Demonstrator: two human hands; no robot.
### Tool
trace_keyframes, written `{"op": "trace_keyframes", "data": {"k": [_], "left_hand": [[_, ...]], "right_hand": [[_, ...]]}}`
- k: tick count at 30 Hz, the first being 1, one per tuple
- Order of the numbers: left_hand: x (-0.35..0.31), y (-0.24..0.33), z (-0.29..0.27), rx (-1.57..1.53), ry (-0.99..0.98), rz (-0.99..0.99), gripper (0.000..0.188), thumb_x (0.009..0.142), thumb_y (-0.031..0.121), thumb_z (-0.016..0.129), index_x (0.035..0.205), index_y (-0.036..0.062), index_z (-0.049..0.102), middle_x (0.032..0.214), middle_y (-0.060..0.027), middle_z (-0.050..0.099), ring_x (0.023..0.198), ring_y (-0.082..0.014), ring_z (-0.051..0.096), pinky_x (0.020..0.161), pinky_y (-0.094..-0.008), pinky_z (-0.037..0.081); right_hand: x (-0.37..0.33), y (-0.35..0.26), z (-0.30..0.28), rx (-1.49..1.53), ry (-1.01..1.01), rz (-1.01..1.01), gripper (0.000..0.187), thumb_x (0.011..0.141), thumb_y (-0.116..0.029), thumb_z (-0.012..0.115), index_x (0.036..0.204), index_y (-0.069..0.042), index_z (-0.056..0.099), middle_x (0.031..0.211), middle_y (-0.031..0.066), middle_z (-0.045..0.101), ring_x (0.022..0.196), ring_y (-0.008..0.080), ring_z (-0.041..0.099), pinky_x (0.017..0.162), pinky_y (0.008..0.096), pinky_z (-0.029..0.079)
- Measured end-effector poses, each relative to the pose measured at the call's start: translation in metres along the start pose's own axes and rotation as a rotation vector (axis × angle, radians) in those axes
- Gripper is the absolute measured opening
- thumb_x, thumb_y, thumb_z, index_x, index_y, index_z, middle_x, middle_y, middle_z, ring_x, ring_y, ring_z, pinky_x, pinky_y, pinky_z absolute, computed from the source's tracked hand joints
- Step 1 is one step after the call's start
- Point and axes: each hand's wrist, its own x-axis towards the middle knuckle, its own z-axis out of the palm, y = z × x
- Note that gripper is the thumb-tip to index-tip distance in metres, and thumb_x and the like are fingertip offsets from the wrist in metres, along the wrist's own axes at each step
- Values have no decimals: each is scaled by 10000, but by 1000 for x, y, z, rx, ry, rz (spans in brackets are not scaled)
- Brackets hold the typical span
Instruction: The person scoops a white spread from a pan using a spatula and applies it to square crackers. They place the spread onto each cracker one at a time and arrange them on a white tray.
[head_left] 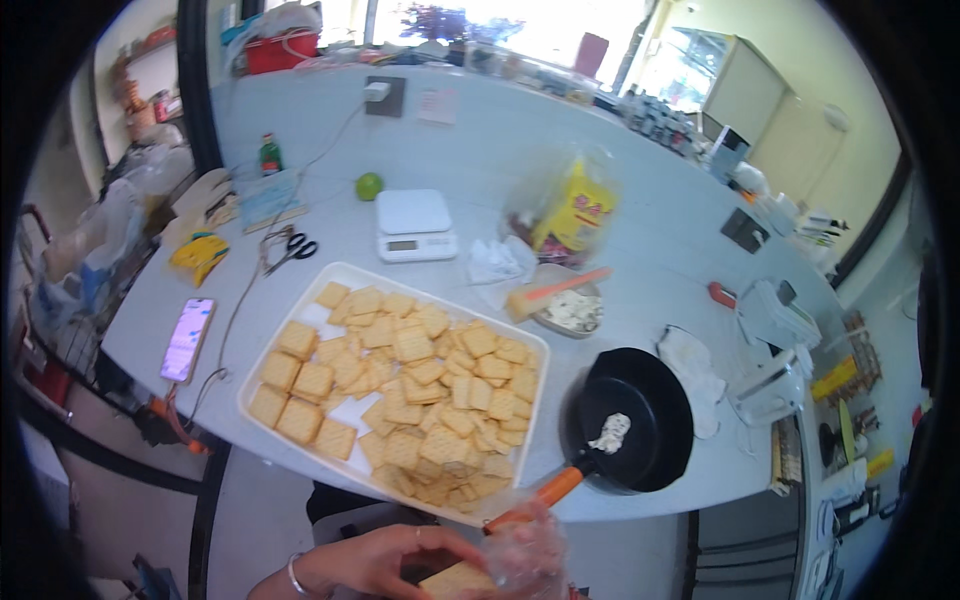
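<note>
At the bottom edge my left hand (375,560), with a bracelet on its wrist, grips a square tan cracker (455,579). My right hand (528,555), in a clear plastic glove, holds the same cracker from the right side. Just beyond the hands lies a white tray (252,372) covered with several crackers (410,385), some in rows and some piled loosely. To its right is a black pan (650,395) with an orange handle (545,492) and a lump of white cream (610,432) in it.
A bowl of cream with an orange spatula (570,308) stands behind the pan. Further back are a white scale (415,225), a lime (369,185), scissors (293,247) and a yellow bag (578,208). A phone (188,338) lies at the table's left edge.
</note>
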Motion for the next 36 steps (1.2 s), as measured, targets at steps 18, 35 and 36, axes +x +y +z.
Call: {"op": "trace_keyframes", "data": {"k": [18,35,36], "left_hand": [[63,-9,61,674,50,647,487,631,210,818,1044,66,604,1070,-66,595,1087,-267,524,951,-380,387],[5,-53,35,114,516,529,585,568,255,856,1035,43,575,1021,-86,573,959,-220,561,838,-330,445],[4,-56,33,6,545,545,569,559,214,865,1014,31,576,1005,-86,582,964,-206,563,851,-327,449]], "right_hand": [[18,26,10,1646,524,376,1090,653,-756,525,1412,-331,-131,1504,56,7,1351,389,98,1078,532,149],[13,217,-122,-616,-819,430,346,756,-70,525,1095,-106,587,920,171,618,907,339,591,803,396,476],[8,232,-119,-594,-804,401,329,750,-72,530,1071,-102,595,919,172,620,910,337,592,806,392,477]]}}
